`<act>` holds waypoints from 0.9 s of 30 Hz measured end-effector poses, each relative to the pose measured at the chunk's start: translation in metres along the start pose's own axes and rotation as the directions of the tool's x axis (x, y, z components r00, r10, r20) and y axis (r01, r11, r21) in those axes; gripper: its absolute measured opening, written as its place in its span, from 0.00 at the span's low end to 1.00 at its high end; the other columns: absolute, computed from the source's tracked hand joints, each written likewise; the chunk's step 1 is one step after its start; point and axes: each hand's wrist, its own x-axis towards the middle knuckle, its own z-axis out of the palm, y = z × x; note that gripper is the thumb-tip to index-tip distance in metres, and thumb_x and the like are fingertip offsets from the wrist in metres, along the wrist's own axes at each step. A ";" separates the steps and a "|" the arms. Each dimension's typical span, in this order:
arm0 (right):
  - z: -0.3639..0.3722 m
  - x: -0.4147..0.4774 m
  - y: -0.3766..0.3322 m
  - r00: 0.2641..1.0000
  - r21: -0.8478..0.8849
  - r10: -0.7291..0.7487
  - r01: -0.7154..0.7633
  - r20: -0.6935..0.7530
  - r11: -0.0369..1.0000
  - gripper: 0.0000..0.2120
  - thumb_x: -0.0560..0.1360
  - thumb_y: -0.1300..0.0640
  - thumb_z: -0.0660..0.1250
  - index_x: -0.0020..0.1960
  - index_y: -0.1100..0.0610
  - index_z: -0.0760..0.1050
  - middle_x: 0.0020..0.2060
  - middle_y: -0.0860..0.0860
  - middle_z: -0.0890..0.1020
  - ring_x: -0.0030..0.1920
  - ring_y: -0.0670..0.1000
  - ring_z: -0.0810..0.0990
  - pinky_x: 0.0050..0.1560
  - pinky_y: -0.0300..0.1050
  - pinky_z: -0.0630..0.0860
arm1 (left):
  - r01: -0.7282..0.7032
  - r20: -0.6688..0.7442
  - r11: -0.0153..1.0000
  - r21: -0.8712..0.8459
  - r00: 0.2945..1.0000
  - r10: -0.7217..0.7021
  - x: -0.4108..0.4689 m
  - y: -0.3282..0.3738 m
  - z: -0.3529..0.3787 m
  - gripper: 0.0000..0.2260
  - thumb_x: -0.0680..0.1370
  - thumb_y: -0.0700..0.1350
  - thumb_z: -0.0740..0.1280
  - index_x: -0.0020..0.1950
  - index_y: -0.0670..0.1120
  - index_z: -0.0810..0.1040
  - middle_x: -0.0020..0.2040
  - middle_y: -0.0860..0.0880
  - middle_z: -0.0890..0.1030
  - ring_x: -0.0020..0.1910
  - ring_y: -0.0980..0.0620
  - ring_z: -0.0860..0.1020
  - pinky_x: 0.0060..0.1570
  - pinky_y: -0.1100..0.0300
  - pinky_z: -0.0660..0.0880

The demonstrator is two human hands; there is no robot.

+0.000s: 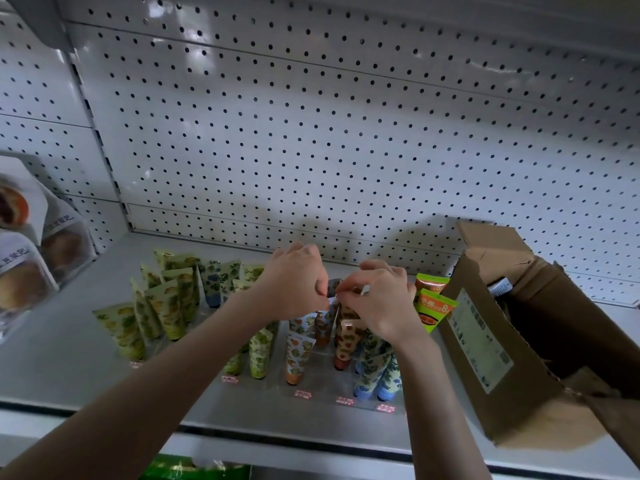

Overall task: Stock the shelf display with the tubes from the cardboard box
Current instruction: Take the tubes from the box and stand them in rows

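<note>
Shelf (69,362) carries open cardboard box (485,344) at right, near clear display (322,389) of upright tubes (166,306). Left hand (294,282) and right hand (379,301) meet over back rows, fingers of both curled, pinching crimped top of one tube (331,302). Suggest lowering it straight, cap down, into its lane; neighbours likely tip easily.

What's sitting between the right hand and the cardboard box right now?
Two green packs stand upright there, close to the box, in the head view. The right hand pinches a tube.
</note>
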 end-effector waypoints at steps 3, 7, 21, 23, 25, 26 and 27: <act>0.000 0.000 0.001 1.000 0.009 -0.004 0.004 -0.005 1.000 0.06 0.74 0.51 0.67 0.47 0.44 0.82 0.66 0.48 0.70 0.68 0.55 0.59 0.61 0.50 0.54 | 0.006 -0.004 1.000 0.002 1.000 -0.006 -0.001 0.001 0.001 0.05 0.72 0.48 0.68 0.41 0.49 0.83 0.51 0.52 0.71 0.54 0.53 0.66 0.53 0.58 0.59; 0.001 0.002 0.003 1.000 0.034 -0.001 0.001 -0.007 0.999 0.05 0.74 0.51 0.67 0.45 0.43 0.82 0.62 0.47 0.73 0.68 0.54 0.60 0.58 0.48 0.54 | 0.010 -0.012 1.000 0.007 1.000 -0.010 0.000 0.000 0.001 0.05 0.71 0.48 0.68 0.40 0.48 0.83 0.51 0.52 0.71 0.54 0.53 0.66 0.53 0.58 0.59; 0.005 0.001 0.012 0.986 0.191 -0.041 0.072 -0.161 0.979 0.09 0.72 0.52 0.68 0.37 0.39 0.76 0.50 0.45 0.80 0.59 0.54 0.73 0.61 0.55 0.68 | 0.006 -0.009 1.000 -0.006 1.000 -0.006 -0.003 0.001 0.002 0.10 0.72 0.52 0.68 0.42 0.47 0.83 0.52 0.51 0.73 0.55 0.52 0.67 0.54 0.57 0.61; 0.003 0.000 0.012 0.985 0.211 -0.053 0.087 -0.161 0.974 0.06 0.73 0.54 0.68 0.40 0.44 0.79 0.50 0.46 0.80 0.57 0.52 0.74 0.61 0.50 0.69 | 0.001 -0.008 1.000 -0.005 1.000 -0.001 -0.003 0.002 0.002 0.11 0.73 0.53 0.68 0.42 0.46 0.83 0.51 0.51 0.73 0.54 0.52 0.67 0.55 0.56 0.62; -0.001 -0.001 0.011 0.984 0.238 -0.065 0.104 -0.167 0.966 0.04 0.74 0.57 0.68 0.44 0.51 0.82 0.48 0.46 0.79 0.53 0.47 0.75 0.55 0.37 0.69 | 0.011 -0.026 1.000 -0.019 1.000 -0.012 -0.002 0.000 0.001 0.11 0.73 0.53 0.68 0.42 0.46 0.82 0.49 0.52 0.73 0.54 0.51 0.68 0.55 0.55 0.64; -0.003 -0.002 0.010 0.983 0.258 -0.066 0.109 -0.170 0.960 0.04 0.74 0.57 0.67 0.46 0.53 0.82 0.48 0.46 0.79 0.51 0.44 0.74 0.50 0.31 0.68 | 0.020 -0.046 0.999 -0.044 0.999 -0.022 -0.001 -0.002 0.000 0.10 0.73 0.53 0.68 0.40 0.46 0.81 0.48 0.53 0.73 0.54 0.52 0.69 0.56 0.55 0.64; -0.005 -0.003 0.009 0.983 0.281 -0.061 0.109 -0.173 0.953 0.05 0.74 0.57 0.67 0.47 0.53 0.81 0.48 0.46 0.80 0.50 0.43 0.74 0.46 0.28 0.66 | 0.020 -0.067 0.997 -0.075 0.997 -0.025 -0.001 -0.003 -0.001 0.09 0.73 0.53 0.68 0.40 0.48 0.80 0.46 0.54 0.73 0.53 0.52 0.70 0.56 0.55 0.65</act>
